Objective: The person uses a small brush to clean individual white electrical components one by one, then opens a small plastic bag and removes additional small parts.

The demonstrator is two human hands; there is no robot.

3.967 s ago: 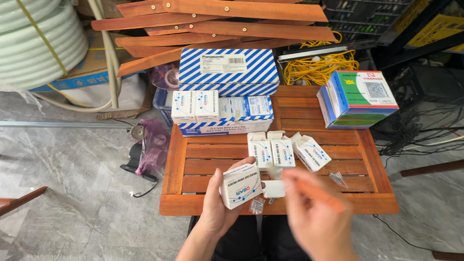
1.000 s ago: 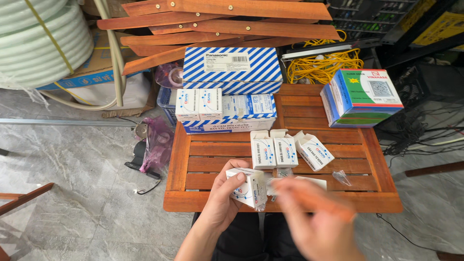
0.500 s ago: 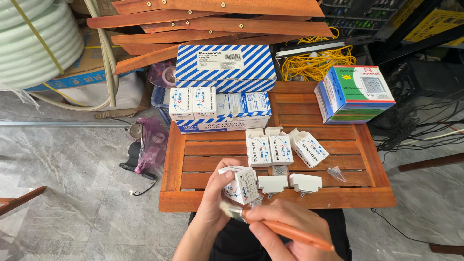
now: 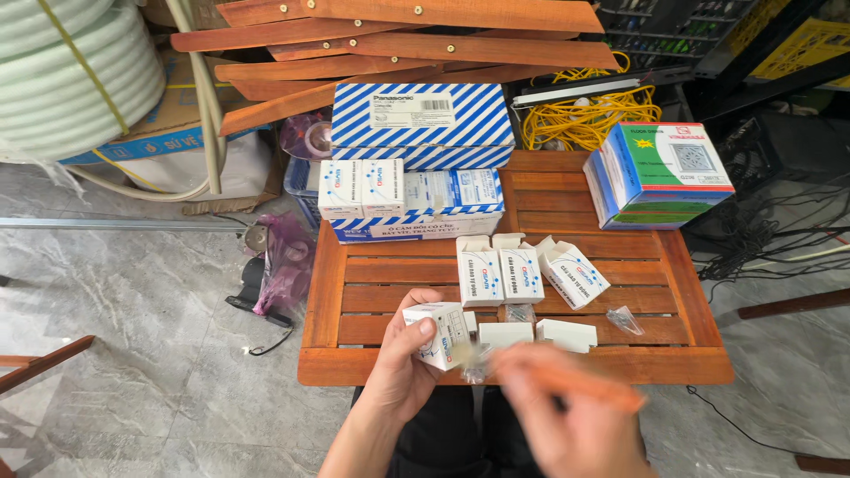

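Observation:
My left hand (image 4: 398, 363) grips a small white carton (image 4: 440, 334) with blue print over the front edge of a slatted wooden table (image 4: 354, 296). My right hand (image 4: 567, 412) is blurred beside it and holds an orange stick-shaped tool (image 4: 589, 388). A small clear plastic bag (image 4: 476, 365) hangs between the carton and my right hand. Two white plastic parts (image 4: 506, 334) (image 4: 567, 335) lie on the table just beyond my hands. Three matching small cartons (image 4: 479, 271) (image 4: 521, 273) (image 4: 574, 273) stand behind them with flaps open.
A large blue-and-white striped box (image 4: 421, 119) sits on a tray of more small cartons (image 4: 403, 199) at the table's back. A green and blue box (image 4: 660, 173) rests at the back right, yellow cable (image 4: 580, 115) behind it. Another clear bag (image 4: 624, 319) lies right. White hose coils (image 4: 62, 75) fill the top left.
Over the frames the carton in my left hand was turned and opened. Two white parts now lie on the table. My right hand has shifted right and down with the orange tool.

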